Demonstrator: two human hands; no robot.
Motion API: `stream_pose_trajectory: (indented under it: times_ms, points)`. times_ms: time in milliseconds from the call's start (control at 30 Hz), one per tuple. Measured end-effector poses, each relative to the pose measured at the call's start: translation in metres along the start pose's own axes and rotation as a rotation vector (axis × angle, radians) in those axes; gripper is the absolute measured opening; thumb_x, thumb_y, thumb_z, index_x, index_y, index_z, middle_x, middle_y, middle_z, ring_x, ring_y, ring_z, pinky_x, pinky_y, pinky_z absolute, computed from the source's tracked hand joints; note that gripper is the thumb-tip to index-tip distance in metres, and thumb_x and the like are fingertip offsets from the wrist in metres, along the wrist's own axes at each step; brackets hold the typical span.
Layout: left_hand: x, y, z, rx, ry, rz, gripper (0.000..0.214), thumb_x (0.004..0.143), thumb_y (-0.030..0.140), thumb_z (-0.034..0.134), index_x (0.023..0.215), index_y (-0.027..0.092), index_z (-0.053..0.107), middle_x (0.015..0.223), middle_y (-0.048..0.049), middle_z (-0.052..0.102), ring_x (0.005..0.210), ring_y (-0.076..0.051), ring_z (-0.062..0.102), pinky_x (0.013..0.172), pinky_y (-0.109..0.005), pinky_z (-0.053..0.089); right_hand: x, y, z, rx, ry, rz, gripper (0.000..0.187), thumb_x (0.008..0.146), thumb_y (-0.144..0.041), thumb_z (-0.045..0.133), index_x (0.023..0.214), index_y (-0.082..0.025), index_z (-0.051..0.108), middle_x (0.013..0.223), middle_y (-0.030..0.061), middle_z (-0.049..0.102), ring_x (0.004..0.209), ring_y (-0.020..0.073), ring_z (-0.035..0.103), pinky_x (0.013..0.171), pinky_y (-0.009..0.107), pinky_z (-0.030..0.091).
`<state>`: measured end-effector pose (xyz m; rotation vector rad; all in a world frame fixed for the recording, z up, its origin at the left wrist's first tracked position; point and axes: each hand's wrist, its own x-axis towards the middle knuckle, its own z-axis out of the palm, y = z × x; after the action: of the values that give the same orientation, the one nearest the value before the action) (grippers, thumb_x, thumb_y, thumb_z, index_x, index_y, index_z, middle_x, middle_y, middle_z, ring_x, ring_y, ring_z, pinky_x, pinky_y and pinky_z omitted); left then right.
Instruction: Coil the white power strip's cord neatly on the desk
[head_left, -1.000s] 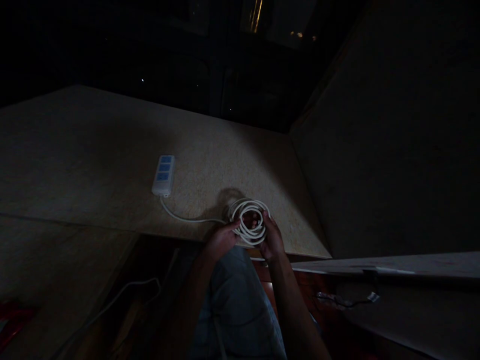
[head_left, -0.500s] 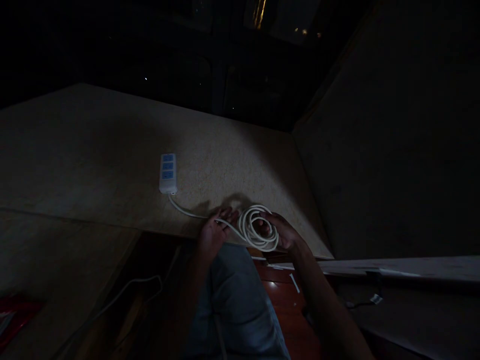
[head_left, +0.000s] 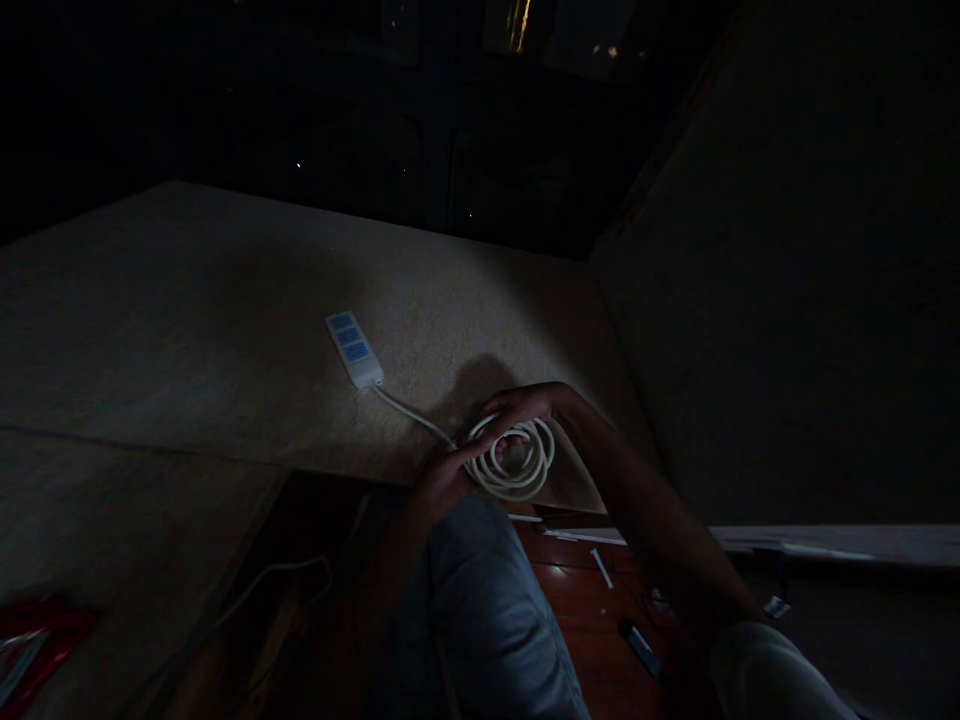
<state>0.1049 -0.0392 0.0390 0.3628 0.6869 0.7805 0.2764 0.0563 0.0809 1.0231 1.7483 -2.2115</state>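
A coil of white power cord (head_left: 536, 470) hangs between my two hands at the front edge of the ledge. My left hand (head_left: 448, 480) grips the coil at its left side, its thumb laid over the loops. Across the top of the loops reaches my right hand (head_left: 521, 403), its fingers closed on the upper left of the coil; some fingertips are hidden. From the coil the cord runs left to a white power strip (head_left: 354, 350) with blue socket faces, which lies tilted on the ledge.
The pale ledge (head_left: 247, 340) meets a dark window behind and a wall (head_left: 787, 300) at right. Below are my knees in jeans (head_left: 495, 620) and a reddish floor (head_left: 555, 590) with white strips and a dark object (head_left: 639, 645). A red package (head_left: 52, 640) lies lower left.
My right hand has moved from the coil's right side over its top to the left. My left hand has closed on the coil. The power strip has turned and shifted slightly right.
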Motion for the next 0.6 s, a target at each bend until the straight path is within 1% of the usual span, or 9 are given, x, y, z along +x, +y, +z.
stream_pose_trajectory:
  times_ms: [67,133,200,267,333,400,467,533,600]
  points:
    - [0.001,-0.002,0.002,0.007,0.044,0.014,0.022,0.07,0.017,0.077,0.091,0.011,0.072,0.079,-0.0074,0.073,0.072,-0.019,0.067,0.07,-0.031,0.054,0.005,-0.009,-0.001,-0.06,-0.01,0.008,0.037,0.066,-0.037,0.081,0.09,-0.012,0.066,0.071,0.0009,0.068,0.052,0.0079,0.055,0.046,0.017,0.039]
    - [0.003,-0.005,0.0,-0.002,0.063,0.033,0.026,0.067,0.016,0.079,0.092,0.011,0.072,0.08,-0.0071,0.073,0.073,-0.019,0.067,0.07,-0.03,0.054,0.007,-0.013,0.001,-0.082,-0.005,-0.004,0.038,0.065,-0.037,0.082,0.088,-0.012,0.064,0.072,0.0007,0.068,0.053,0.0087,0.056,0.047,0.018,0.04]
    - [0.005,-0.006,-0.003,-0.027,0.067,0.05,0.03,0.065,0.015,0.081,0.093,0.012,0.072,0.084,-0.0073,0.074,0.077,-0.018,0.068,0.071,-0.028,0.053,0.007,-0.012,0.005,-0.049,0.048,-0.005,0.039,0.063,-0.034,0.083,0.089,-0.013,0.062,0.074,-0.0003,0.068,0.057,0.0101,0.059,0.05,0.019,0.044]
    - [0.005,-0.007,-0.007,-0.044,0.085,0.052,0.028,0.062,0.014,0.082,0.089,0.012,0.073,0.083,-0.0067,0.073,0.075,-0.017,0.067,0.069,-0.026,0.052,0.005,-0.006,0.01,0.037,0.138,-0.021,0.044,0.06,-0.03,0.085,0.093,-0.015,0.061,0.077,-0.0013,0.067,0.063,0.0119,0.062,0.055,0.02,0.048]
    - [0.005,-0.007,-0.011,-0.031,0.094,0.044,0.023,0.062,0.015,0.083,0.082,0.011,0.072,0.076,-0.0048,0.072,0.066,-0.014,0.065,0.062,-0.023,0.049,0.001,0.003,0.015,0.151,0.214,-0.084,0.046,0.059,-0.026,0.085,0.096,-0.016,0.061,0.082,-0.0012,0.067,0.07,0.0128,0.065,0.061,0.022,0.051]
    - [0.005,-0.007,-0.014,0.007,0.071,0.033,0.018,0.063,0.018,0.083,0.073,0.01,0.071,0.063,-0.0028,0.067,0.056,-0.011,0.059,0.056,-0.022,0.045,-0.004,0.014,0.018,0.27,0.241,-0.179,0.046,0.059,-0.023,0.085,0.098,-0.015,0.062,0.088,0.0008,0.068,0.076,0.0136,0.066,0.067,0.023,0.052]
    - [0.004,-0.006,-0.017,0.038,0.041,0.028,0.019,0.064,0.02,0.084,0.066,0.009,0.068,0.055,-0.0014,0.061,0.05,-0.009,0.055,0.052,-0.021,0.042,-0.01,0.026,0.019,0.394,0.268,-0.266,0.047,0.059,-0.021,0.085,0.1,-0.014,0.064,0.094,0.0039,0.069,0.081,0.0151,0.067,0.07,0.024,0.054]
    - [0.004,-0.007,-0.019,0.037,0.025,0.021,0.02,0.064,0.021,0.084,0.069,0.008,0.069,0.053,-0.0004,0.058,0.048,-0.008,0.053,0.051,-0.021,0.042,-0.016,0.036,0.02,0.513,0.332,-0.319,0.046,0.06,-0.02,0.084,0.101,-0.014,0.065,0.1,0.0064,0.069,0.084,0.0164,0.068,0.072,0.026,0.055]
    - [0.005,-0.009,-0.018,0.004,0.025,0.021,0.022,0.065,0.021,0.084,0.076,0.008,0.071,0.054,0.0009,0.057,0.048,-0.007,0.052,0.054,-0.022,0.046,-0.021,0.045,0.023,0.599,0.433,-0.36,0.044,0.061,-0.019,0.084,0.101,-0.014,0.066,0.105,0.0077,0.069,0.085,0.0164,0.068,0.074,0.027,0.056]
